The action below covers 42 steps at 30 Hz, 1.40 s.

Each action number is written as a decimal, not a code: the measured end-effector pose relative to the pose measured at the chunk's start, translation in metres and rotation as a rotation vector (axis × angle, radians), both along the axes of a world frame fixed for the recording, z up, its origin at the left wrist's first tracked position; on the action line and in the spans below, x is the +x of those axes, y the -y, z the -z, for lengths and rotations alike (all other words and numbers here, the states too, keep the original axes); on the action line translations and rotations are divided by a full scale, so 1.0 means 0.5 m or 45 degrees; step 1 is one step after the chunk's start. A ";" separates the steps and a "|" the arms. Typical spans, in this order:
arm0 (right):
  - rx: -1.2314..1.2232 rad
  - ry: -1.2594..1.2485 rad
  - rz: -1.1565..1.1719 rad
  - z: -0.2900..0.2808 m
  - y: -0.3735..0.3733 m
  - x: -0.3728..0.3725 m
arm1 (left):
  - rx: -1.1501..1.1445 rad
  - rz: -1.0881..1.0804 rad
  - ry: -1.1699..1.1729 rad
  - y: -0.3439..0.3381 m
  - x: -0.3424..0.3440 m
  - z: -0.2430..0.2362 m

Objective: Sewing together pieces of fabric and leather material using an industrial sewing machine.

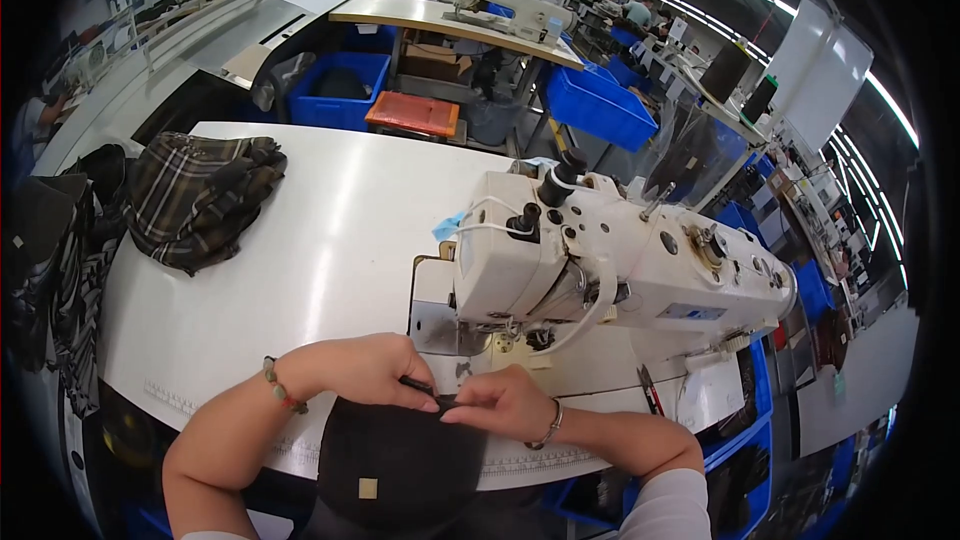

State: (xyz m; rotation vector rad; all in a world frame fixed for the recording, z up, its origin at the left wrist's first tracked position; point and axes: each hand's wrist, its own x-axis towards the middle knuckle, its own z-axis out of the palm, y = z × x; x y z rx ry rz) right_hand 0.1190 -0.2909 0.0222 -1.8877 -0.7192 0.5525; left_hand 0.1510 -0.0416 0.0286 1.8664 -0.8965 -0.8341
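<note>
A dark, rounded fabric piece that looks like a cap (400, 455) hangs over the near edge of the white sewing table, a small beige square on its lower part. My left hand (385, 372) pinches its upper edge, fingers closed. Close beside it, my right hand (505, 402) grips the same edge between thumb and fingers. Both hands are just in front of the needle area of a white sewing machine (620, 260), apart from its needle. A thin dark strip shows at the left fingertips; I cannot tell whether it is part of the fabric.
Plaid fabric pieces (205, 195) are heaped on the table's far left, with more dark pieces (50, 250) hanging beside them. Red-handled tweezers or snips (650, 390) lie right of my right hand. Beyond the table stand blue bins (600, 105) and an orange-topped stool (412, 114).
</note>
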 end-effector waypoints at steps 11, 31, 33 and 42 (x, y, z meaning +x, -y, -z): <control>0.022 0.996 -0.068 0.039 0.008 0.013 | -0.050 0.101 -0.281 -0.010 0.016 -0.006; 0.177 1.549 -0.434 0.008 0.018 0.014 | -0.074 0.308 -0.293 0.013 0.004 0.004; 0.173 1.558 -0.462 -0.003 0.016 0.015 | -0.094 0.303 -0.291 0.012 0.002 0.006; 0.100 1.669 -0.477 -0.012 0.018 0.011 | 0.121 0.273 -0.230 -0.039 0.019 -0.025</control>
